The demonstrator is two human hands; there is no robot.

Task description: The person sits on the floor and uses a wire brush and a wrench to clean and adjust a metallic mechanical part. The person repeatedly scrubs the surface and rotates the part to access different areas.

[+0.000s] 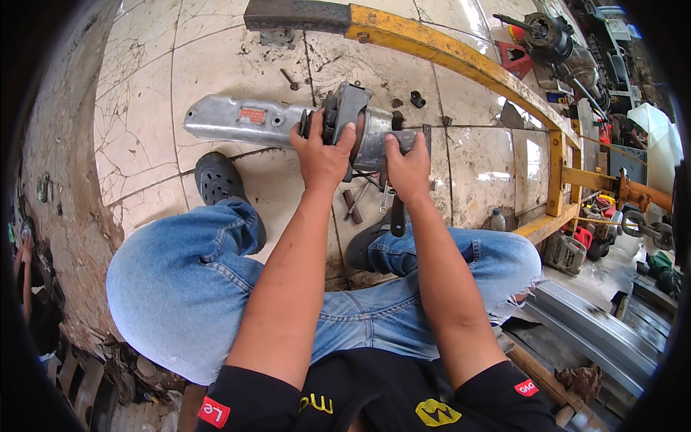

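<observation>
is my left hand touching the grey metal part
Touching: the head view shows the left hand gripping the grey metal part, its thumb and fingers closed on it.

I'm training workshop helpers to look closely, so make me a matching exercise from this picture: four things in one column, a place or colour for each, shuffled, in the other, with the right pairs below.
Column one
1. Left hand
2. Long metal beam
3. Right hand
4. Clog on the left foot

Column two
A. Dark grey, with holes
B. On the grey metal block, the farther right of the two hands
C. Worn yellow, with a dark left end
D. Around the grey-and-black bracket

Right pairs: 1-D, 2-C, 3-B, 4-A
</observation>
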